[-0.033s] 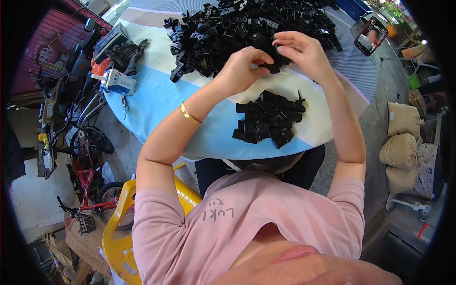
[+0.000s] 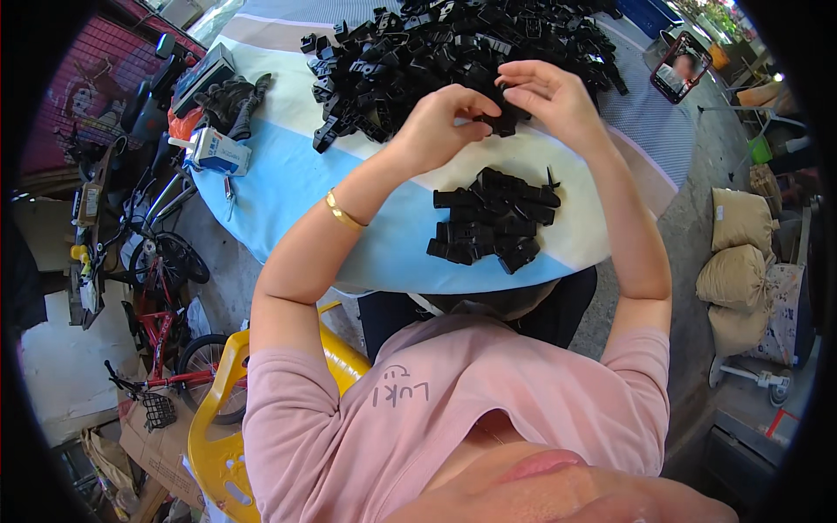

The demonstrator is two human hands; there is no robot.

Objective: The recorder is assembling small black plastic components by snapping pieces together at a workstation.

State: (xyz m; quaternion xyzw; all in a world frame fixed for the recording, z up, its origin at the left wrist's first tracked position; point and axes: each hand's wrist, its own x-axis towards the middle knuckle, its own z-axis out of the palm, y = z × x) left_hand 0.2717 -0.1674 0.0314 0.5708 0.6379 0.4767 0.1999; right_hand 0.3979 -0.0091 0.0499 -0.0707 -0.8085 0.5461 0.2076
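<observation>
Over pastel-striped cloth-covered desk (image 2: 366, 196), with fingers of left hand (image 2: 439, 126) and right hand (image 2: 556, 98) curled, pinch unclear, and large black plastic heap (image 2: 427, 54) seemingly left beyond small black cluster (image 2: 495, 209).

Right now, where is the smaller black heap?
In the head view, the smaller heap lies right of centre on the tablecloth, between the forearms, below the larger heap.
</observation>
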